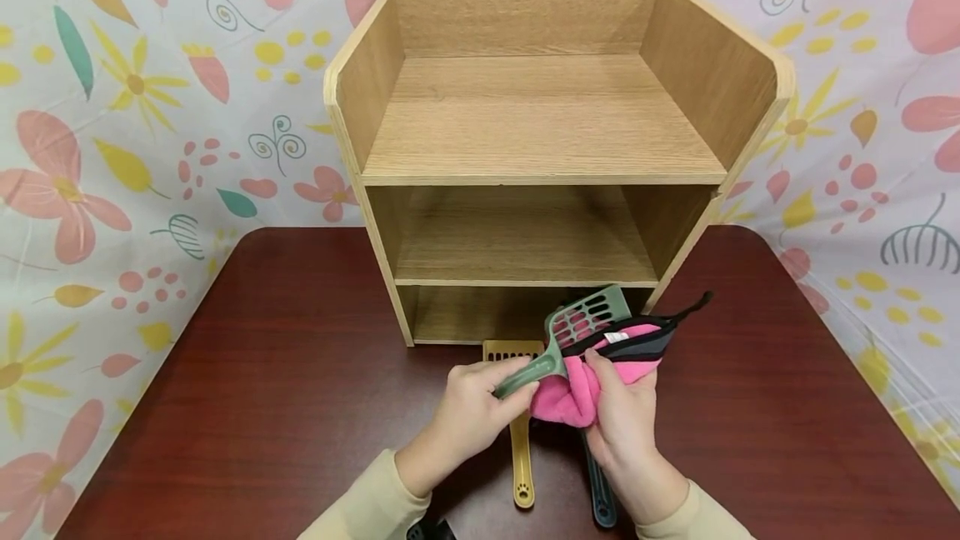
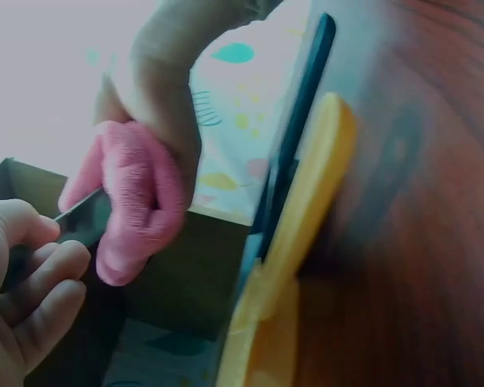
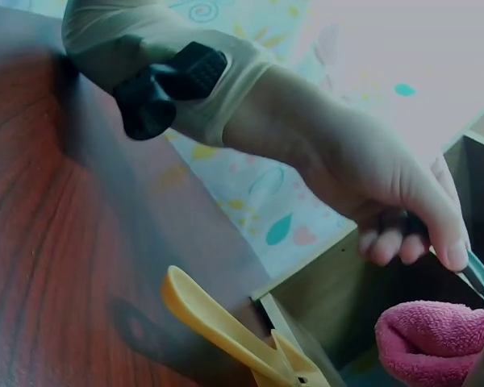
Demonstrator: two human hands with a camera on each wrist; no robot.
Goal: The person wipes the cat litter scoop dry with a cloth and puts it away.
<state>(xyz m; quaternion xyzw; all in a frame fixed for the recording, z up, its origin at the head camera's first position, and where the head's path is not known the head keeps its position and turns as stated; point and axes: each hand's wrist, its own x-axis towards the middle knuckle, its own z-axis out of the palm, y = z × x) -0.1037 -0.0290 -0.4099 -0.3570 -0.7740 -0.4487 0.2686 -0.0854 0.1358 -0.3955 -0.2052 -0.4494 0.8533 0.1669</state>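
Note:
My left hand (image 1: 472, 408) pinches the handle of a green slotted litter scoop (image 1: 542, 367), its head tilted up to the right. My right hand (image 1: 628, 427) grips a pink cloth (image 1: 567, 398) with black trim, a grey band and a hanging loop. Cloth and scoop overlap, the slotted head lying against the trim. Below the hands are a yellow litter scoop (image 1: 522, 461) and a dark scoop (image 1: 598, 482), whose head is hidden by the cloth and hand. In the left wrist view, the bunched cloth (image 2: 137, 201) touches the green scoop near my left fingers.
A wooden shelf unit (image 1: 525, 177) with three levels stands behind the hands on the dark red table (image 1: 285, 373). The yellow scoop's head lies just before its bottom level. A black object (image 1: 431, 530) shows at the front edge. Patterned fabric (image 1: 112, 148) hangs behind.

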